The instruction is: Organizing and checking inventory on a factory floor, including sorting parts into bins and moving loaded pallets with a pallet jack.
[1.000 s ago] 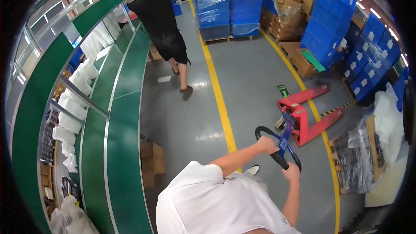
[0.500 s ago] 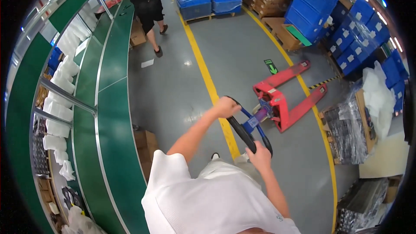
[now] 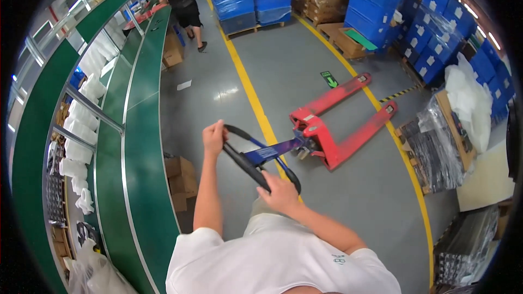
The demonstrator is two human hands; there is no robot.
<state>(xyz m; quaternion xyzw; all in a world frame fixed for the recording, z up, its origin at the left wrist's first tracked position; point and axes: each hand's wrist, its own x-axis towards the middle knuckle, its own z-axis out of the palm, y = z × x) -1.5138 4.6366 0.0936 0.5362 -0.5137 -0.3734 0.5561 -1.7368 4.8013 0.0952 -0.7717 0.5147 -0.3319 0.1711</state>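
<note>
A pallet jack (image 3: 321, 132) with a red fork frame and a blue handle stands on the grey floor in front of me, its forks pointing to the far right. My left hand (image 3: 214, 138) is closed around the left end of the black grip bar on its looped handle. Lower down, my right hand (image 3: 279, 191) wraps the bar near its right end. The handle is tilted towards me and to the left. Nothing rests on the two forks, and their tips reach the right yellow floor line (image 3: 373, 103).
A green workbench (image 3: 144, 147) runs along my left, with cardboard boxes (image 3: 181, 179) beneath. Wrapped blue crates (image 3: 231, 0) stand ahead on a pallet. At right are a wrapped stack (image 3: 436, 147) and more blue crates (image 3: 436, 38). A person (image 3: 182, 2) in black is at the far left.
Both my hands have swung the handle to the left and towards me. The pallet jack now appears further left in view. The person in black has moved farther away.
</note>
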